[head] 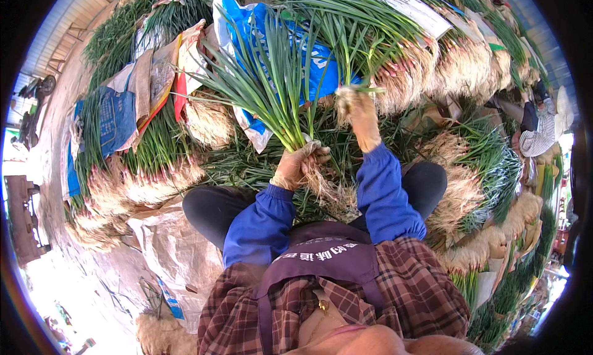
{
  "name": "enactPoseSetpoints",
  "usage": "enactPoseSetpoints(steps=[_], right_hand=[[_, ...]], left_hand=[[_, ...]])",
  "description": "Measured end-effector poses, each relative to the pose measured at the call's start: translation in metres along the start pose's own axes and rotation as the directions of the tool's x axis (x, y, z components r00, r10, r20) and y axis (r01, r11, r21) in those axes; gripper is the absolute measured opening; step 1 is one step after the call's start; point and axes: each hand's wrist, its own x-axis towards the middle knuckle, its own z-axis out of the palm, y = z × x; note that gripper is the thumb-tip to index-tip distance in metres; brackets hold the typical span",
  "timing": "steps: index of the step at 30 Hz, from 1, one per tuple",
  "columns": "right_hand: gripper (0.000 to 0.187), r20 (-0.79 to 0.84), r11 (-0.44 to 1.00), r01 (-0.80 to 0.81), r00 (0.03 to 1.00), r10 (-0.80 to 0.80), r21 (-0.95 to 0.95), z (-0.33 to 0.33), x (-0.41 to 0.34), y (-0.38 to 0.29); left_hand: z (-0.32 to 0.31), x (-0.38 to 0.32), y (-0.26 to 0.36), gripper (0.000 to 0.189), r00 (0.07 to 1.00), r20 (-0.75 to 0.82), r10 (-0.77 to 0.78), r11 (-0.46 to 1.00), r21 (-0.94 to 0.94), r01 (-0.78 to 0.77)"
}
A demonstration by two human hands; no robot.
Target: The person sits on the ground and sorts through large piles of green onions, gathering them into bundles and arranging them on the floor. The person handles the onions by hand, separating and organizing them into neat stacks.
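Note:
My left hand (299,164), in a worn tan glove, is closed around a fanned bunch of green onions (291,132). Their long leaves point away from me, and pale stringy roots (319,179) hang below the hand. To the right and farther out, my right hand (360,111), also gloved, is partly blurred. Its fingers are closed at the lower end of some green onion stalks (346,70), with a short green piece sticking out to the right. A blue and white plastic sack (319,77) lies behind the held bunch.
Loose green leaves (245,167) cover the ground between my knees. Piled onions with roots (403,79) line the far side; more root-ended bundles (451,183) stand right. Sacking (118,116) covers onions at left. A pale plastic sheet (178,244) lies lower left. Another person (539,128) is far right.

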Motion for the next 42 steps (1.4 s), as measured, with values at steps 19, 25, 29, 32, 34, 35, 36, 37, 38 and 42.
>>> enactPoseSetpoints(steps=[19, 25, 29, 32, 34, 35, 36, 37, 38, 42], right_hand=[[0.035, -0.131, 0.363, -0.073, 0.982, -0.137, -0.929, -0.042, 0.021, 0.034], [0.017, 0.142, 0.266, 0.203, 0.963, -0.231, -0.942, 0.013, -0.056, 0.022], [0.031, 0.215, 0.467, 0.065, 0.938, 0.274, -0.882, -0.008, -0.054, 0.022], [0.039, 0.282, 0.894, -0.064, 0.937, 0.206, -0.443, -0.082, -0.019, 0.078], [0.036, 0.419, 0.923, -0.384, 0.841, 0.342, 0.018, -0.026, -0.02, 0.048], [0.033, 0.409, 0.737, -0.623, 0.764, 0.5, 0.263, -0.008, -0.02, 0.04], [0.03, 0.409, 0.706, -0.621, 0.774, 0.484, 0.341, 0.01, -0.022, 0.033], [0.028, 0.399, 0.672, -0.611, 0.789, 0.468, 0.419, 0.022, -0.026, 0.028], [0.021, 0.367, 0.64, -0.596, 0.803, 0.47, 0.484, 0.03, -0.031, 0.034], [0.016, -0.11, 0.953, -0.258, 0.955, 0.277, 0.16, 0.027, -0.033, 0.064]], left_hand=[[0.004, 0.043, 0.038, 0.011, 0.981, -0.184, 0.058, 0.961, 0.278, -0.005], [0.027, 0.048, 0.023, 0.009, 0.97, -0.175, 0.169, 0.864, 0.5, -0.061], [0.015, 0.034, 0.006, 0.007, 0.958, -0.204, 0.203, 0.943, 0.306, -0.134], [0.03, 0.03, 0.006, 0.006, 0.992, -0.08, 0.096, 0.959, 0.274, -0.071], [0.015, 0.021, 0.006, 0.007, 0.994, -0.04, 0.104, 0.975, 0.203, -0.094], [0.025, 0.018, 0.006, 0.009, 0.99, -0.062, 0.128, 0.967, 0.23, -0.11], [0.024, 0.014, 0.007, 0.01, 0.985, -0.072, 0.156, 0.97, 0.201, -0.139], [0.024, 0.011, 0.008, 0.011, 0.981, -0.075, 0.176, 0.972, 0.171, -0.162], [0.01, 0.011, 0.006, 0.011, 0.978, -0.064, 0.198, 0.971, 0.15, -0.187], [0.022, 0.0, 0.002, 0.012, 0.978, -0.055, 0.202, 0.965, 0.184, -0.189]])
